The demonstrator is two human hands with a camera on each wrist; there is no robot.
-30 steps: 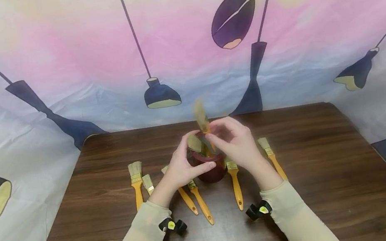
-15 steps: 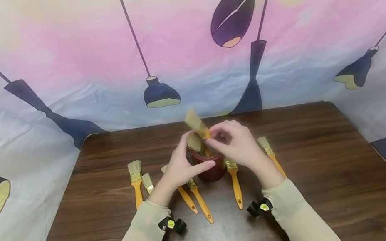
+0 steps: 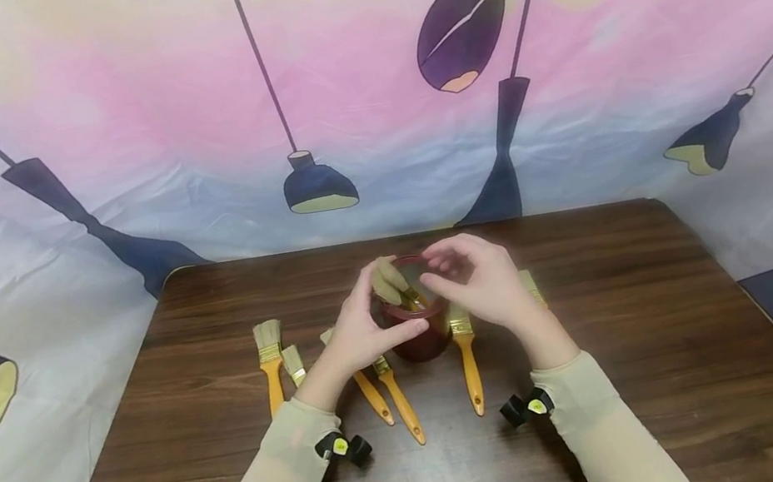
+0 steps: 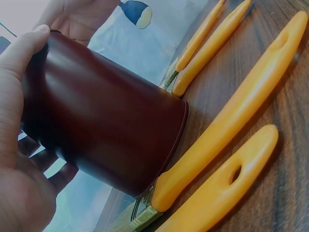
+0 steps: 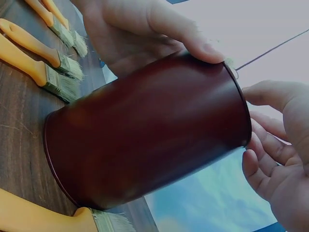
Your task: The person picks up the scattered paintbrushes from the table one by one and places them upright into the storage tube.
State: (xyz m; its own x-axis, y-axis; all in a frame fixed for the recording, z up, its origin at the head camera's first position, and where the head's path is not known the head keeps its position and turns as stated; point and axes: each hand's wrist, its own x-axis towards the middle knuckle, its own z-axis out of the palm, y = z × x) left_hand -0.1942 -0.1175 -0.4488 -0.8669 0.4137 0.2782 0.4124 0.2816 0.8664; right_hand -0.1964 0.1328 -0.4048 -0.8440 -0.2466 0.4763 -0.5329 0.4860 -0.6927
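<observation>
Fingers of my left hand [image 3: 359,334] curl round the dark red cup [image 3: 417,329], which stands mid-table [image 3: 634,320] among orange-handled brushes [image 3: 468,363]. Right hand [image 3: 480,281] hovers loosely open beside its rim, holding nothing.

A cup [image 3: 417,336] stands mid-worktop [image 3: 649,368] with two brushes [image 3: 389,281] in it. Four brushes [image 3: 271,364] lie left of the cup, one brush [image 3: 467,359] right, another behind the right hand [image 3: 484,284].
</observation>
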